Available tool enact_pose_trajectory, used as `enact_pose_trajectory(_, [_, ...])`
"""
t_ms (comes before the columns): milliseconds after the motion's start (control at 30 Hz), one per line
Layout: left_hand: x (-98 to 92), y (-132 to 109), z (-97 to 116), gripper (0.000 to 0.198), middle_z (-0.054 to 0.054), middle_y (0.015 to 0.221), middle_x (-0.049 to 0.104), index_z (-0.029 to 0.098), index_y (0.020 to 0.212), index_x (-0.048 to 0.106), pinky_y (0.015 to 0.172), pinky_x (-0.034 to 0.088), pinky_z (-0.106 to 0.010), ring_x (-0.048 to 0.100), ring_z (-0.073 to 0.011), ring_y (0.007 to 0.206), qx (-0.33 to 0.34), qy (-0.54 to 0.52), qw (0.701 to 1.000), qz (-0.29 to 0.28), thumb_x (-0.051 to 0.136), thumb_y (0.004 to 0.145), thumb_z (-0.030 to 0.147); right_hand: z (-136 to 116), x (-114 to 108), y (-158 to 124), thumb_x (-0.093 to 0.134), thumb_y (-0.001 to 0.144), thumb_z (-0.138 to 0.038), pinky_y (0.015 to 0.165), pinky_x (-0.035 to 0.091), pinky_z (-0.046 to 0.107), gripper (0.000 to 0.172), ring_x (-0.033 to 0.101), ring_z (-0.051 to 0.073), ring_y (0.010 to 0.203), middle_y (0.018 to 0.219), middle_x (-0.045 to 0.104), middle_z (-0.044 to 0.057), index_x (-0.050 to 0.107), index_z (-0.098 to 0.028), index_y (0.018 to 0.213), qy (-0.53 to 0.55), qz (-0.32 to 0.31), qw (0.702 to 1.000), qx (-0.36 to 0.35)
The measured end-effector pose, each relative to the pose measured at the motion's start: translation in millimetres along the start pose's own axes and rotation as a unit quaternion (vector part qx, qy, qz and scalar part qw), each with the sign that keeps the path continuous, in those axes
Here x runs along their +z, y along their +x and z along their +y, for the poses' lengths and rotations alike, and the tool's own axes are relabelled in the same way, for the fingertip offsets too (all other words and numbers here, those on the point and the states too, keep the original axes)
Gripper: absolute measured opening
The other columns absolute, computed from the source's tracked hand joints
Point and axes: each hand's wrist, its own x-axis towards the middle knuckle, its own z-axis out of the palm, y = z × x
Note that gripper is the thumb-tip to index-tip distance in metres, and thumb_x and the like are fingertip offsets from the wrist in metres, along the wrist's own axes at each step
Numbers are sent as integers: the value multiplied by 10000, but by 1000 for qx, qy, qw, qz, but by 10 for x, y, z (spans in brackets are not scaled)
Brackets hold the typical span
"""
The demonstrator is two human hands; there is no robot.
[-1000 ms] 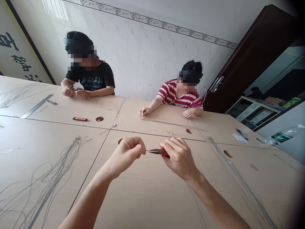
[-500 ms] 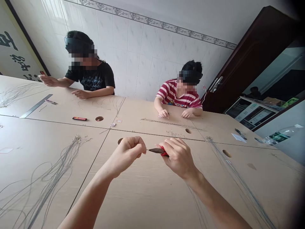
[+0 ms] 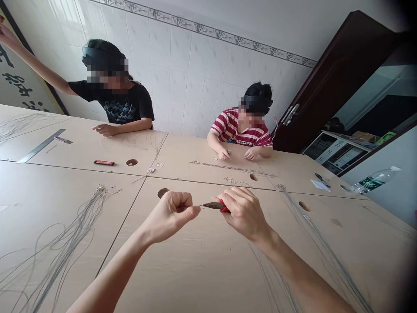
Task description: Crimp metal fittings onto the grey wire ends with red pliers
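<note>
My right hand (image 3: 243,213) is wrapped around red-handled pliers (image 3: 213,205), whose dark, narrow jaws point left. Facing it, my left hand (image 3: 174,215) is closed in a pinch, thumb toward the plier tips. A tiny thin piece shows between the thumb and the jaws; its kind is too small to tell. Both hands are above the tabletop (image 3: 182,269). To the left lies a bundle of thin grey cords (image 3: 74,230) with small metal ends. Another cord bundle (image 3: 321,232) runs down the right side, partly behind my right forearm.
Across the table sit a person in a black shirt (image 3: 125,106), one arm raised, and a person in a striped shirt (image 3: 241,128). Round holes (image 3: 132,162) pierce the table. A steel ruler (image 3: 42,145), a red-and-black box cutter-like stick (image 3: 104,163), a pen (image 3: 322,180) and a water bottle (image 3: 376,180) lie about.
My left thumb has straightened toward the plier tips, while the pliers stay nearly in place. The person in black has raised one arm up and to the left. The view has shifted slightly.
</note>
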Motion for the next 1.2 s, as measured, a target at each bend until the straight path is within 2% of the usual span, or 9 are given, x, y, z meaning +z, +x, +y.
enact_pose_trajectory(167, [65, 29, -155, 392, 74, 520, 171, 211, 527, 223, 486, 124, -266, 143, -79, 516, 25, -68, 997, -23, 534, 762, 252, 51, 19, -27, 475, 963, -215, 627, 283, 275, 312, 425, 136, 582, 570, 545, -13, 565, -179, 666, 2, -6, 1000, -20])
enact_pose_trajectory(400, [93, 50, -290, 344, 80, 501, 177, 205, 521, 242, 501, 112, -278, 139, -68, 503, 37, -170, 984, -45, 493, 757, 194, 73, 33, -58, 483, 967, -229, 622, 287, 271, 317, 422, 131, 579, 570, 548, -16, 560, -176, 665, 10, 4, 1000, -29])
enact_pose_trajectory(667, [123, 69, -291, 281, 79, 477, 196, 203, 498, 267, 500, 101, -277, 136, -68, 497, 24, -194, 980, -41, 469, 691, 173, 96, 41, -88, 473, 972, -225, 619, 283, 271, 331, 418, 131, 571, 572, 555, -14, 548, -175, 653, 15, -5, 999, -28])
enact_pose_trajectory(867, [150, 87, -320, 356, 80, 481, 216, 210, 500, 270, 485, 112, -267, 156, -76, 493, -25, -146, 988, -49, 529, 741, 251, 135, 190, -223, 483, 967, -230, 610, 260, 271, 328, 429, 129, 571, 577, 547, -15, 535, -176, 648, 19, -23, 999, -14])
enact_pose_trajectory(967, [181, 103, -325, 336, 75, 504, 256, 192, 507, 399, 486, 153, -258, 192, -83, 502, -42, -80, 994, -55, 562, 767, 329, 157, 257, -316, 481, 969, -230, 609, 254, 272, 337, 422, 130, 567, 568, 544, -17, 528, -178, 640, 15, -27, 1000, 0])
enact_pose_trajectory(1067, [195, 106, -318, 274, 71, 530, 299, 159, 646, 601, 485, 160, -254, 208, -89, 510, -63, -46, 994, -73, 579, 791, 392, 165, 246, -371, 481, 970, -233, 615, 256, 274, 334, 428, 134, 580, 577, 553, -14, 534, -178, 645, 7, -37, 999, 4])
enact_pose_trajectory(1200, [187, 106, -319, 306, 67, 562, 292, 164, 800, 662, 492, 165, -255, 197, -101, 537, -57, -55, 994, -68, 571, 835, 454, 156, 181, -346, 482, 967, -220, 620, 257, 279, 329, 420, 139, 584, 571, 539, -13, 538, -178, 645, -6, -31, 1000, -1])
